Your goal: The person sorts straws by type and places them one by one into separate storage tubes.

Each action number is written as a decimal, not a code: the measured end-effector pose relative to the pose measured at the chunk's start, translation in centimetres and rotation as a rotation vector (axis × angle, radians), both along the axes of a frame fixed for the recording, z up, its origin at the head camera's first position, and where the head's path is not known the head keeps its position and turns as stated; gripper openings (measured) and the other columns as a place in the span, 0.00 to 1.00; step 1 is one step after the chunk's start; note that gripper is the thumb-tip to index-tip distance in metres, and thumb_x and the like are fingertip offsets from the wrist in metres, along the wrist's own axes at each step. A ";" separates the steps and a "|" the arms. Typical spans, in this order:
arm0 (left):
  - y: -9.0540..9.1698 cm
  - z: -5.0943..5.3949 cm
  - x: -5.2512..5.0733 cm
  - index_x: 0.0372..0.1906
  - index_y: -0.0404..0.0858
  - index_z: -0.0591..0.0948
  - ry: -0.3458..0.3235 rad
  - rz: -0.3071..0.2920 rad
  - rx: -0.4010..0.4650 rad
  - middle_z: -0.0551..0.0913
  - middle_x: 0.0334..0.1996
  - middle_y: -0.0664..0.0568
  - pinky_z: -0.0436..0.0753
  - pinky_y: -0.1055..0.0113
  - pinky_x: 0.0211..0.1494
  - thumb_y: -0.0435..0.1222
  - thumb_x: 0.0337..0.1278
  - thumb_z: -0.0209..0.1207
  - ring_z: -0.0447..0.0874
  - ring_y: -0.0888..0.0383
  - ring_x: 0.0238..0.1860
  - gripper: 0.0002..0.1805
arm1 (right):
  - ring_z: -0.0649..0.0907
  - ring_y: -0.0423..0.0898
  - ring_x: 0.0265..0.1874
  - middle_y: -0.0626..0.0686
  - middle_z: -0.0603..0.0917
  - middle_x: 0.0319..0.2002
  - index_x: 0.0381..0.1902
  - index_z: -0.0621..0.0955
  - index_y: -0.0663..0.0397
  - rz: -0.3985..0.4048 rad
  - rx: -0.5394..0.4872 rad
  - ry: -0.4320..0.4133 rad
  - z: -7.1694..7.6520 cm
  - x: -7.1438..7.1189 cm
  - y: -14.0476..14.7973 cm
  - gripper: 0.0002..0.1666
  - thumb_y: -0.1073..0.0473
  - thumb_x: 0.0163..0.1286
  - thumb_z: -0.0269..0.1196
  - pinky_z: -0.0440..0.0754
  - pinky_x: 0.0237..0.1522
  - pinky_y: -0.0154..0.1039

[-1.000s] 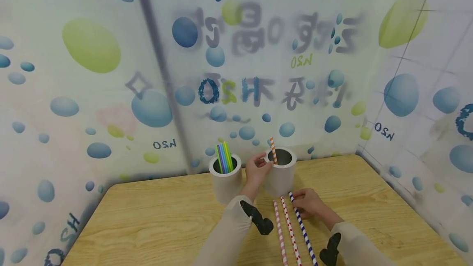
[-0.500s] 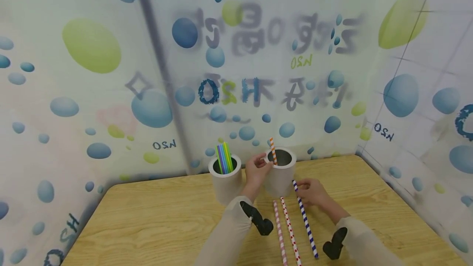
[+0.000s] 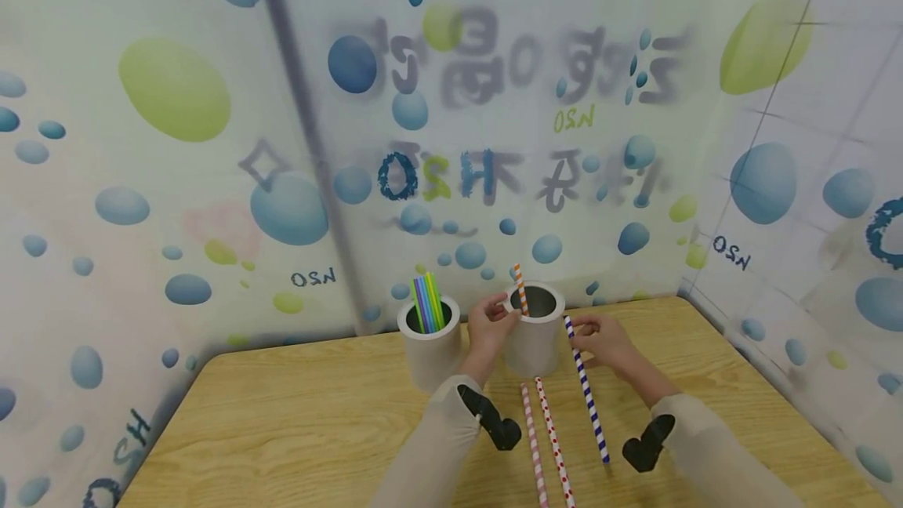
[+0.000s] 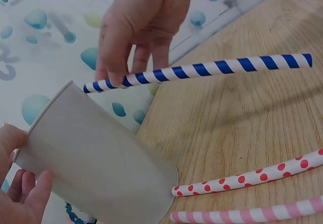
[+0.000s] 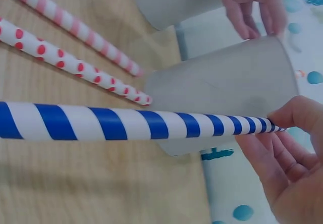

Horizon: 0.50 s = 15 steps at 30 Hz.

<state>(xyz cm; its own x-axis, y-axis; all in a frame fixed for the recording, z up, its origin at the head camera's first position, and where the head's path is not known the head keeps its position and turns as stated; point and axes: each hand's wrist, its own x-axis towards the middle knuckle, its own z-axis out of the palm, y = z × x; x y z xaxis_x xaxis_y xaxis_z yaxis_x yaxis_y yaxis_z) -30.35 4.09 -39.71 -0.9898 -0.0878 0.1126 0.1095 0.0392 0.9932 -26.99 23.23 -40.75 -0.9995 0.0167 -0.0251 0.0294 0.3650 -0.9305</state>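
My right hand point(image 3: 605, 342) pinches a blue-and-white striped paper straw point(image 3: 589, 400) near its upper end. The straw slants beside the right-hand pale grey cup point(image 3: 538, 347), its top close to the rim and its lower end nearer me, above the table. My left hand point(image 3: 491, 326) holds that cup at its left rim, as the right wrist view also shows with the fingers point(image 5: 247, 19) on the wall. Inside the cup leans an orange-and-white striped straw point(image 3: 521, 288). On the wood lie a red-dotted straw point(image 4: 252, 178) and a pink-striped straw point(image 4: 252, 215).
A second pale grey cup point(image 3: 432, 363), left of the first, holds several plain green, blue, purple and yellow straws point(image 3: 428, 302). Both cups stand near the back edge of the wooden table point(image 3: 296, 422). A patterned curtain point(image 3: 176, 218) hangs behind.
My right hand has lifted the blue-striped straw off the table and carried it up and away from me along the cup's right side. The left hand has stayed at the cup.
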 end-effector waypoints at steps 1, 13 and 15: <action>0.0 0.0 0.0 0.47 0.32 0.79 0.000 -0.002 0.000 0.76 0.34 0.47 0.78 0.67 0.41 0.28 0.44 0.65 0.75 0.57 0.36 0.19 | 0.78 0.47 0.29 0.58 0.75 0.32 0.51 0.71 0.72 0.002 0.001 0.004 0.3 0.0 0.1 0.21 0.69 0.60 0.59 0.82 0.29 0.48; 0.0 -0.1 0.0 0.47 0.32 0.79 0.003 -0.002 0.000 0.77 0.35 0.46 0.78 0.67 0.41 0.28 0.45 0.65 0.75 0.56 0.36 0.19 | 0.77 0.49 0.33 0.57 0.74 0.33 0.52 0.69 0.73 0.055 0.022 0.056 3.3 -0.6 0.2 0.22 0.68 0.61 0.58 0.82 0.30 0.47; 0.0 -0.1 0.0 0.47 0.32 0.79 0.002 -0.002 0.001 0.77 0.35 0.46 0.78 0.67 0.41 0.28 0.45 0.65 0.75 0.56 0.36 0.19 | 0.77 0.49 0.32 0.57 0.74 0.33 0.52 0.70 0.73 0.067 0.018 0.078 3.9 -0.8 0.1 0.22 0.68 0.61 0.58 0.82 0.30 0.47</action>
